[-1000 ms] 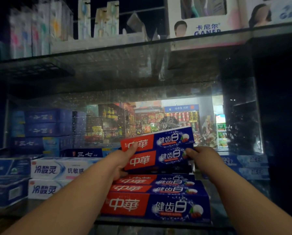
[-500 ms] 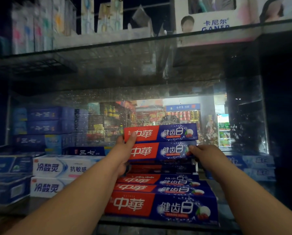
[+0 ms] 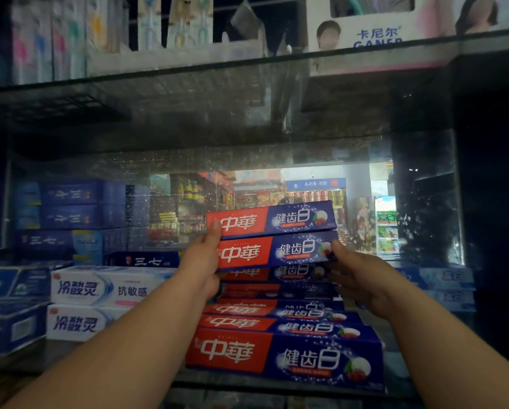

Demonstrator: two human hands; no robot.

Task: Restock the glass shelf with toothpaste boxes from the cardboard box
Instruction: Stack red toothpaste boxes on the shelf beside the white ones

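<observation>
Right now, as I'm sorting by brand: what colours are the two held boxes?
The held boxes are red left, dark blue right, white lettering; head view.

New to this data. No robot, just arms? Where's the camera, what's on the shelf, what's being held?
There is no machine here. A person works bare-handed, and every picture comes from one wide-angle camera worn on the head. It looks forward and down, so the arms enter from the bottom edge.

The left hand and right hand hold two red-and-blue cardboard toothpaste boxes, one on top of the other. The left grip spans both boxes, and the right pinches the lower box's end.

The pair sits right above a stack of matching boxes on the lower glass shelf. I can't tell whether they touch the stack.

Left of the stack lie white toothpaste boxes, with dark blue boxes behind them. The upper glass shelf carries toothbrush packs.
</observation>
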